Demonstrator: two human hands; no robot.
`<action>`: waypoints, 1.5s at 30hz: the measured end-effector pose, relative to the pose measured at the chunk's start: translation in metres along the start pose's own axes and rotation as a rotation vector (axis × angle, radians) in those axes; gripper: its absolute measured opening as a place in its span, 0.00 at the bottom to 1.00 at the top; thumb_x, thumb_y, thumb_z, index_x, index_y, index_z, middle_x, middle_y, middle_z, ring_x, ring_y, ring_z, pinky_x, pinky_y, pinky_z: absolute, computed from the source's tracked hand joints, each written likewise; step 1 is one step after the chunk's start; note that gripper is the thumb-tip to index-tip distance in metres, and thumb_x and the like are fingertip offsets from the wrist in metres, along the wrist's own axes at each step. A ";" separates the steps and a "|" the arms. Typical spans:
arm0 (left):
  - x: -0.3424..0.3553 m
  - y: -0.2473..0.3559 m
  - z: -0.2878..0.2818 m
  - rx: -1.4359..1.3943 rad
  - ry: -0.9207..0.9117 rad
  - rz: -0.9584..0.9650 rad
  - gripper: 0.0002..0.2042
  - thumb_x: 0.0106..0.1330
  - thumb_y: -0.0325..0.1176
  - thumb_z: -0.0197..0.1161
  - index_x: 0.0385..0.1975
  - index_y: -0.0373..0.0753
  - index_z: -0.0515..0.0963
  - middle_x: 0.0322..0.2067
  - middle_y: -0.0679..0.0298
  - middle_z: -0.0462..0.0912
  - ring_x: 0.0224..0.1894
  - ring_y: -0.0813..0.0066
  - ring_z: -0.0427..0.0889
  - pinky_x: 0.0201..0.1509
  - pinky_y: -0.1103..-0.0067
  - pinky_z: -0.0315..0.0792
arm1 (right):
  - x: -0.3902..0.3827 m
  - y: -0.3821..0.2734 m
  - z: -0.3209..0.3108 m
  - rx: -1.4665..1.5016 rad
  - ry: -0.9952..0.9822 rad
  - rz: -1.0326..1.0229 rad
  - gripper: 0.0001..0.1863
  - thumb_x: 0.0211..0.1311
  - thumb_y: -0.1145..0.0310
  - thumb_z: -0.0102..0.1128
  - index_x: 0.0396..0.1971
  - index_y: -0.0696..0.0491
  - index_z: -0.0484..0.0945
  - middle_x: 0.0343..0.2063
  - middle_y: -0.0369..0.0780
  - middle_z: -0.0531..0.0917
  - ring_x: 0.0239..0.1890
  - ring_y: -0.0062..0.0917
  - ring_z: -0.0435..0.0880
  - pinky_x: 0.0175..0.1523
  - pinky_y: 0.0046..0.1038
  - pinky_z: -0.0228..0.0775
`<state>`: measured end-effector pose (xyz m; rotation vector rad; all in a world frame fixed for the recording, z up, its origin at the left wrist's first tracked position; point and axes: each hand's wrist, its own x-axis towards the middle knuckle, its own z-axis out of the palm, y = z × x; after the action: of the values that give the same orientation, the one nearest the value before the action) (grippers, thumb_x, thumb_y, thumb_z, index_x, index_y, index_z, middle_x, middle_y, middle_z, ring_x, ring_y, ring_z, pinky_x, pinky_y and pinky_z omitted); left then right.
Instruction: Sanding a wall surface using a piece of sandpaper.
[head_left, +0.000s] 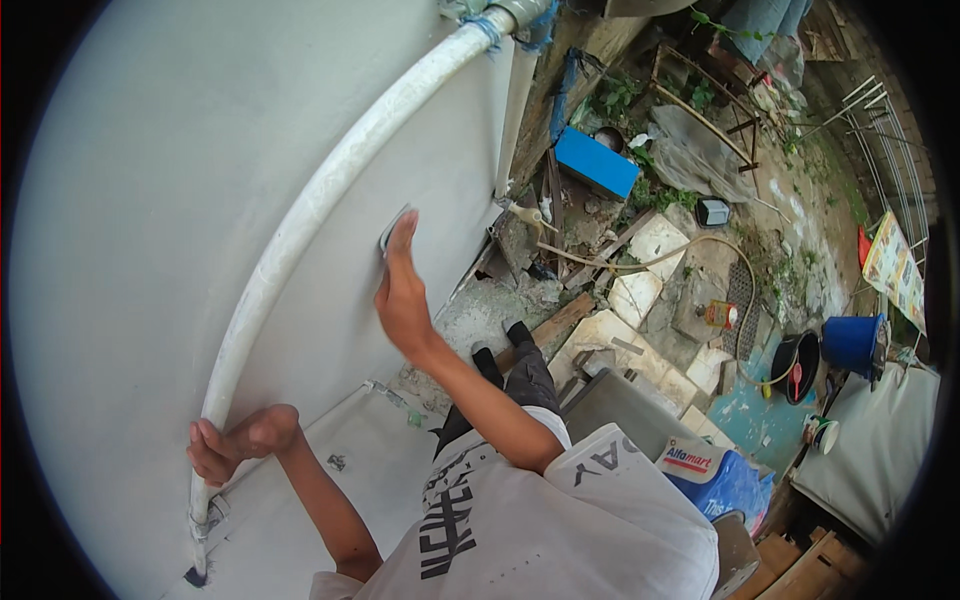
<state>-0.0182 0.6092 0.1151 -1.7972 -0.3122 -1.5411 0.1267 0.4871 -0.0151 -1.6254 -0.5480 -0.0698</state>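
Observation:
My left hand (245, 440) is closed round the lower part of a long white pipe (300, 215), which runs in a curve up along the wall. Pressed against the pale grey wall (330, 300), to the right of the pipe, my right hand (405, 305) holds a thin, flat, whitish piece (390, 228). Its fingers lie along that piece and hide most of it, so its exact kind does not show. Blue ties wrap the pipe's upper end, beside a grey fitting (522, 10).
Below right lies rubble with broken tiles (635, 295), a blue box (597, 163) and a winding hose (690, 242). A blue bucket (850, 345) and a black basin (797, 366) stand farther right. Beside me is a blue-and-white bag (715, 480). A tap (530, 213) sticks out near the wall's corner.

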 end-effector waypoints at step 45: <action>0.000 0.002 -0.021 -0.073 -0.250 -0.121 0.24 0.70 0.52 0.47 0.58 0.45 0.73 0.56 0.71 0.73 0.65 0.66 0.56 0.65 0.65 0.38 | 0.008 -0.008 0.025 -0.045 0.295 0.147 0.30 0.68 0.84 0.37 0.70 0.70 0.47 0.64 0.65 0.62 0.70 0.47 0.61 0.74 0.33 0.51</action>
<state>-0.0327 0.5939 0.1141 -2.0658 -0.4989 -1.4249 0.1242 0.5140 -0.0085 -1.6576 -0.2016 -0.2102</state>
